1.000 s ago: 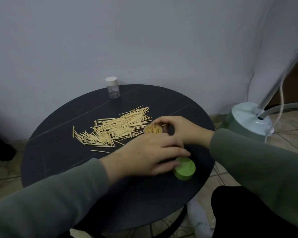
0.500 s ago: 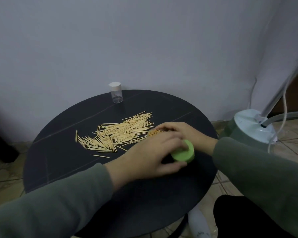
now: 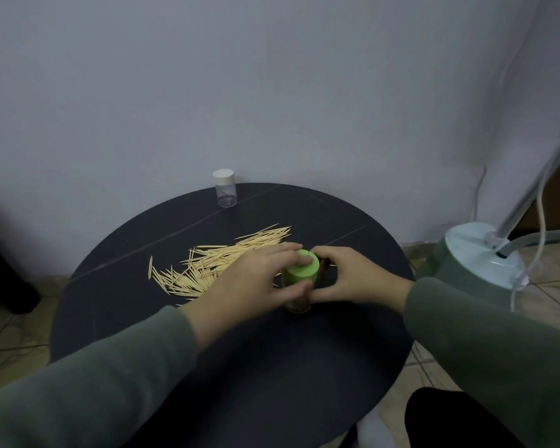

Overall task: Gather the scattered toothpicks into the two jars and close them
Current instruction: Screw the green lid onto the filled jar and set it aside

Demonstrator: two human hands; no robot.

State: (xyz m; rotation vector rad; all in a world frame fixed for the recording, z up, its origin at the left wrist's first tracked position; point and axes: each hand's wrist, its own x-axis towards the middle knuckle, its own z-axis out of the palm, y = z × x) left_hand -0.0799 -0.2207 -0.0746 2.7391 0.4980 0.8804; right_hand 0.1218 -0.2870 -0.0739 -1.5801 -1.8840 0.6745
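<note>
A jar (image 3: 297, 306) stands near the middle of the round black table (image 3: 272, 367), with a green lid (image 3: 300, 272) sitting on top of it. My left hand (image 3: 256, 282) grips the green lid from the left, fingers over its top and thumb below. My right hand (image 3: 349, 276) holds the jar's body from the right, so most of the jar is hidden. A loose pile of toothpicks (image 3: 217, 260) lies on the table left of the hands. A second small clear jar (image 3: 224, 188) with a white cap stands at the table's far edge.
A pale green appliance base (image 3: 479, 257) with hoses and a cord stands on the tiled floor right of the table. A grey wall rises close behind the table. A dark object (image 3: 0, 276) sits on the floor at far left.
My left hand picked the green lid up off the table and set it on top of the toothpick-filled jar. My right hand kept hold of the jar.
</note>
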